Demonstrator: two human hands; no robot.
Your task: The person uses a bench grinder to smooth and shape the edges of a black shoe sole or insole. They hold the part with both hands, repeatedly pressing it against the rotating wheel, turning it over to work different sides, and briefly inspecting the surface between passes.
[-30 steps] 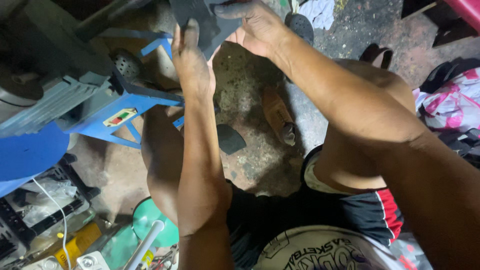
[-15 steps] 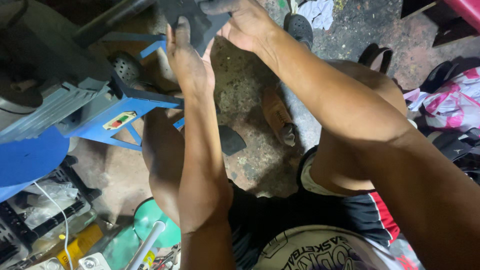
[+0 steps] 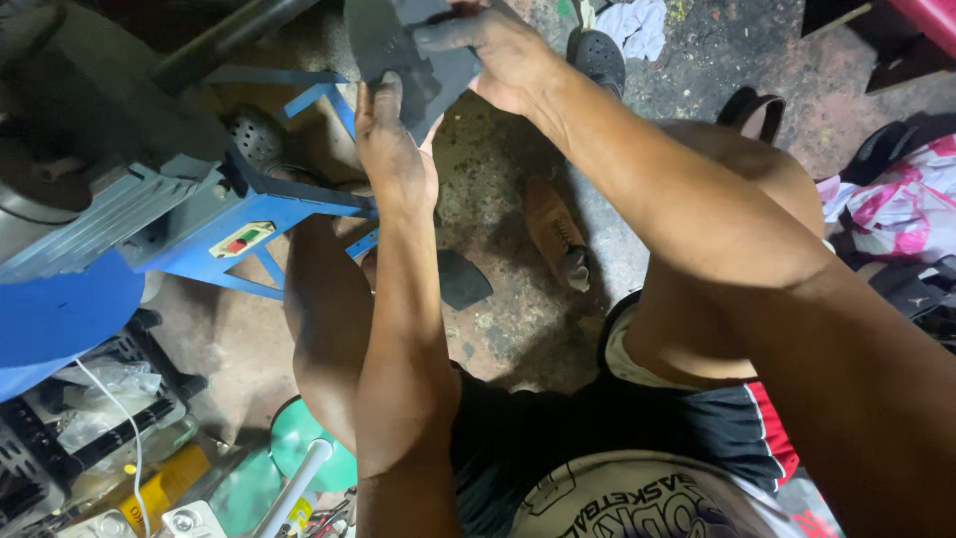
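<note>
A white label (image 3: pixel 242 239) with red and green dots is sitting on the blue machine (image 3: pixel 149 249). The left hand (image 3: pixel 393 149) and right hand (image 3: pixel 498 50) are gripping a dark sheet (image 3: pixel 403 50) up high, fingers closed on it, above the dirty concrete floor (image 3: pixel 518 319).

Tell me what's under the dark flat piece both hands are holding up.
Below the dark flat piece lies stained concrete floor; the spot directly beneath is hidden by the left hand.

Two hands, the left hand (image 3: pixel 393 149) and the right hand (image 3: pixel 498 55), share one dark flat piece (image 3: pixel 408 45). One blue machine (image 3: pixel 179 199) stands on the left. Two dark sandals (image 3: pixel 752 110) lie far right, one brown shoe (image 3: pixel 553 229) in the middle, and one green stool (image 3: pixel 299 448) sits near.
</note>
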